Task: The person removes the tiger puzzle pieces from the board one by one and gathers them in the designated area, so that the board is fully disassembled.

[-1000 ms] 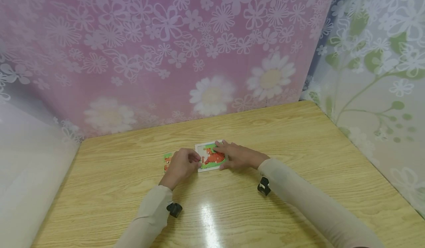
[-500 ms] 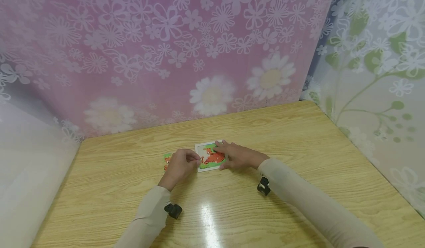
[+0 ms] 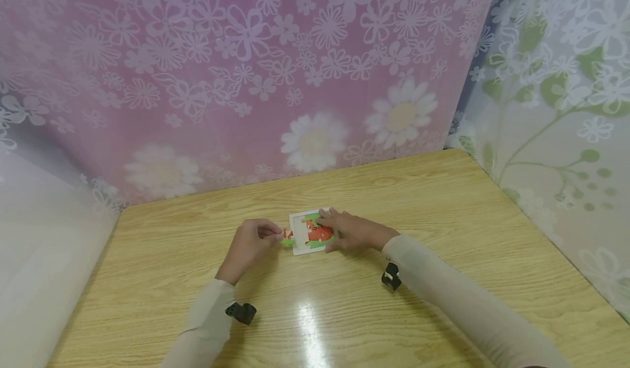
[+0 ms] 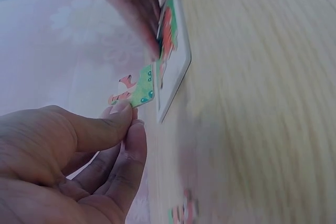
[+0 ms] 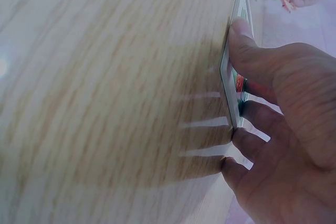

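Observation:
My left hand (image 3: pixel 248 247) pinches a green, orange and white puzzle piece (image 3: pixel 287 238) between thumb and fingertips, just outside the left edge of a white-rimmed puzzle tray (image 3: pixel 309 252). In the left wrist view that puzzle piece (image 4: pixel 137 88) is tilted beside the tray. An orange tiger picture (image 3: pixel 315 232) fills the tray's right part, while a bare pale strip shows on its left. Spread across the right side, my right hand (image 3: pixel 358 231) rests on the tray; its thumb (image 5: pixel 242 32) touches the near rim. The fingers cover some of the picture.
Another puzzle piece (image 4: pixel 184 211) lies on the wood-grain table (image 4: pixel 262 103), hidden behind the left hand in the head view. A pink flowered cloth (image 3: pixel 246 83) hangs behind the table, and a pale flowered one (image 3: pixel 566 111) on the right. Black cameras are strapped to both wrists.
The left hand has drawn back leftward from the tray, bringing the pinched piece out of it and exposing the bare strip. It now covers the loose piece. The right hand stays put.

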`<state>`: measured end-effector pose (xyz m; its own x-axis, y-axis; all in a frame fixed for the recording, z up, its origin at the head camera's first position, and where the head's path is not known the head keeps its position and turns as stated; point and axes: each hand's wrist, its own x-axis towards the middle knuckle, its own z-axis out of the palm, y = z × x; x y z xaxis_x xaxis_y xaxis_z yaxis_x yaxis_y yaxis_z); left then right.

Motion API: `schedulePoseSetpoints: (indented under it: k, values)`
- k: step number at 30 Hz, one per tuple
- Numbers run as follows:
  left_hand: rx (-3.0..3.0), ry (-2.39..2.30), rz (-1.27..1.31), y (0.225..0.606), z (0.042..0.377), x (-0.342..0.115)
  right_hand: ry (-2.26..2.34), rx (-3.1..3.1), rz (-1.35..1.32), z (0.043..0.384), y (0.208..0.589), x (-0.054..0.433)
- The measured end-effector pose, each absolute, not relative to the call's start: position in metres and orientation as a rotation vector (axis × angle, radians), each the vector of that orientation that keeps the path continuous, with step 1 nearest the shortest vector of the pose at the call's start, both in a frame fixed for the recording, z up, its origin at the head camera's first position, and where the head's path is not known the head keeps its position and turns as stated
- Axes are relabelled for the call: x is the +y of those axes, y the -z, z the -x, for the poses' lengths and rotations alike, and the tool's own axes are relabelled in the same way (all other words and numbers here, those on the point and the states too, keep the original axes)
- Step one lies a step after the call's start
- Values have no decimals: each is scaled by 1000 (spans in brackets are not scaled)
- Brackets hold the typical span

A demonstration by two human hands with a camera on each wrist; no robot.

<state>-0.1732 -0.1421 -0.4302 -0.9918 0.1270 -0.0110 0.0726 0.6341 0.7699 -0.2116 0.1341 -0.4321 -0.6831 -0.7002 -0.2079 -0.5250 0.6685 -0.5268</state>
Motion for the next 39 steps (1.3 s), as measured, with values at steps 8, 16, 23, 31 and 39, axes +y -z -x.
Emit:
schedulePoseSetpoints:
  k: [8, 16, 23, 31, 39]
  values:
    - [2742, -1345, -115, 425, 167, -169, 622, 2481, 949, 210, 431, 134]
    - [2707, -1342, -64, 423, 157, -194, 620, 2474, 945, 211, 430, 134]
    - [2729, -1270, -52, 420, 149, -209, 622, 2469, 944, 211, 430, 135]
    - [2708, -1191, -36, 422, 143, -218, 629, 2465, 939, 212, 432, 135]
    - [2657, -1184, -18, 426, 140, -219, 620, 2465, 955, 213, 433, 135]
